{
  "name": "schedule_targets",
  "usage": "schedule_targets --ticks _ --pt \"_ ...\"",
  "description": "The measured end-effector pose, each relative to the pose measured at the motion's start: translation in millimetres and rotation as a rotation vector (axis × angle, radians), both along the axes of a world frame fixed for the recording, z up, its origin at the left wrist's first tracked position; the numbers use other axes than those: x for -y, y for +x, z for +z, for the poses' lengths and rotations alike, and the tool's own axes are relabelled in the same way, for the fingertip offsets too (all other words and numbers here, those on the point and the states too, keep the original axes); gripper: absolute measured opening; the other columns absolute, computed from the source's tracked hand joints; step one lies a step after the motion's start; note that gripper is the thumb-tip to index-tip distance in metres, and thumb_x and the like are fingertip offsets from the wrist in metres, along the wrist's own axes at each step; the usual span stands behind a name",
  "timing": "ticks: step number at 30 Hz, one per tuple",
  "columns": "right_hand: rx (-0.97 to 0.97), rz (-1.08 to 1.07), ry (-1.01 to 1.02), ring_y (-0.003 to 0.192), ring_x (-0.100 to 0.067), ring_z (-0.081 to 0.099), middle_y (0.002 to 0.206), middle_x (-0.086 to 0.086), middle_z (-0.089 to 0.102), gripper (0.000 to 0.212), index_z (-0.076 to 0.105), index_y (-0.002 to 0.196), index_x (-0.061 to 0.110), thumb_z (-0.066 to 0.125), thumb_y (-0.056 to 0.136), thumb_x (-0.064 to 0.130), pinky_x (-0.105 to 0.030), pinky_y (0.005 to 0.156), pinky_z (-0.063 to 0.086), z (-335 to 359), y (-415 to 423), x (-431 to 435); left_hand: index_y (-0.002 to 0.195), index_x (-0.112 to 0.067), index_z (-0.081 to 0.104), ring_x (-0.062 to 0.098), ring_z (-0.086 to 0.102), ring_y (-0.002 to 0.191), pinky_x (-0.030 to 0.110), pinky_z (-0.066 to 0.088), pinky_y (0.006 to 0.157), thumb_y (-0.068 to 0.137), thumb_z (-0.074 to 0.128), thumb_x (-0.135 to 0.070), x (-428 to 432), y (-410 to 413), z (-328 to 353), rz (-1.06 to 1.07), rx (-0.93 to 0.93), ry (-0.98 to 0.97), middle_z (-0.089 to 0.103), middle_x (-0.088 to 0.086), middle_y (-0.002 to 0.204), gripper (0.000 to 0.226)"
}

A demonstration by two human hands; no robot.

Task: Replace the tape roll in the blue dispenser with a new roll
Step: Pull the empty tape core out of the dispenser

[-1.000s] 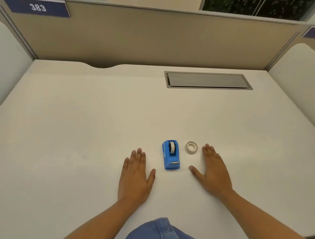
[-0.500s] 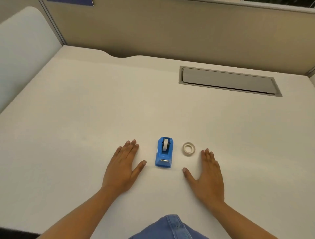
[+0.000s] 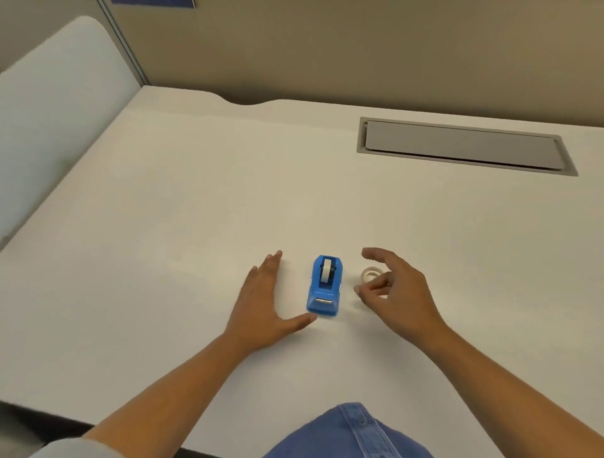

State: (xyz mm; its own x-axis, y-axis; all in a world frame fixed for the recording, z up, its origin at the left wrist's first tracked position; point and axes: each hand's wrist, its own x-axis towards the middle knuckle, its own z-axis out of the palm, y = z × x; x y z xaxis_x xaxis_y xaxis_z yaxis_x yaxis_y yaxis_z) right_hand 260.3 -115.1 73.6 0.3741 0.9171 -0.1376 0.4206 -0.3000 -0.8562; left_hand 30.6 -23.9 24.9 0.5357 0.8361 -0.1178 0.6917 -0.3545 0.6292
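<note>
Bare desk (image 3: pixel 196 212) surrounds the blue dispenser (image 3: pixel 324 287); right hand (image 3: pixel 397 294) overhangs the loose roll (image 3: pixel 371 274).

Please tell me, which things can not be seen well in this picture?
- Spare tape roll, head view: its near side is hidden behind the right hand.
- Roll in the blue dispenser: the housing covers its lower part.
- Blue sign: cut by the top edge.

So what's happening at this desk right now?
A person sits at a white desk with a blue tape dispenser between their hands. A roll sits in it. The left hand lies flat beside it; the right hand hovers, fingers curled, by a loose tape roll. Nothing is gripped yet.
</note>
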Motion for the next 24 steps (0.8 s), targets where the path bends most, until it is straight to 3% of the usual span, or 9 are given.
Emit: schedule_targets --ticks 2,6,11,17,24 --pt "0.049 0.070 -0.024 0.071 -0.004 0.066 0.084 0.011 0.069 0.054 0.055 0.121 0.035 0.076 0.076 0.013 -0.016 0.071 0.052 10.4 -1.8 -13.0 0.149 -0.037 0.007 0.004 0.018 0.142 0.030 0.019 0.116 0.058 0.072 -0.072 -2.0 15.0 7.1 -0.046 0.077 -0.061 0.016 -0.016 0.158 0.117" --pt "0.155 0.163 -0.071 0.070 -0.001 0.066 0.110 0.017 0.060 0.060 0.052 0.124 0.035 0.078 0.074 0.016 -0.019 0.070 0.056 14.2 -13.6 -36.5 0.147 -0.040 0.013 0.002 0.028 0.138 0.027 0.027 0.113 0.053 0.082 -0.062 -11.8 37.5 7.6 -0.171 0.184 -0.193 0.023 -0.020 0.155 0.119" --pt "0.155 0.179 -0.119 0.070 -0.005 0.065 0.126 0.022 0.051 0.072 0.043 0.130 0.036 0.080 0.071 0.016 -0.024 0.072 0.056 -0.4 -25.3 -44.1 0.146 -0.033 0.023 0.000 0.044 0.129 0.032 0.039 0.110 0.057 0.084 -0.053 -15.6 33.7 -12.3 -0.100 0.258 -0.224 0.044 -0.016 0.146 0.110" --pt "0.236 0.157 -0.115 0.069 -0.008 0.061 0.123 0.018 0.056 0.063 0.047 0.125 0.035 0.079 0.072 0.022 -0.023 0.075 0.053 -11.2 -29.9 -42.9 0.146 -0.030 0.024 0.005 0.047 0.128 0.032 0.040 0.109 0.057 0.081 -0.059 -15.7 33.4 -16.5 -0.126 0.272 -0.197 0.045 -0.012 0.146 0.110" --pt "0.349 0.210 -0.049 0.079 0.004 0.052 0.112 0.016 0.063 0.048 0.056 0.120 0.032 0.075 0.076 0.026 -0.029 0.083 0.052 -13.7 -33.6 -44.4 0.146 -0.035 0.023 0.002 0.043 0.131 0.029 0.039 0.109 0.059 0.081 -0.058 -16.2 33.7 -15.3 -0.127 0.275 -0.168 0.043 -0.014 0.148 0.107"
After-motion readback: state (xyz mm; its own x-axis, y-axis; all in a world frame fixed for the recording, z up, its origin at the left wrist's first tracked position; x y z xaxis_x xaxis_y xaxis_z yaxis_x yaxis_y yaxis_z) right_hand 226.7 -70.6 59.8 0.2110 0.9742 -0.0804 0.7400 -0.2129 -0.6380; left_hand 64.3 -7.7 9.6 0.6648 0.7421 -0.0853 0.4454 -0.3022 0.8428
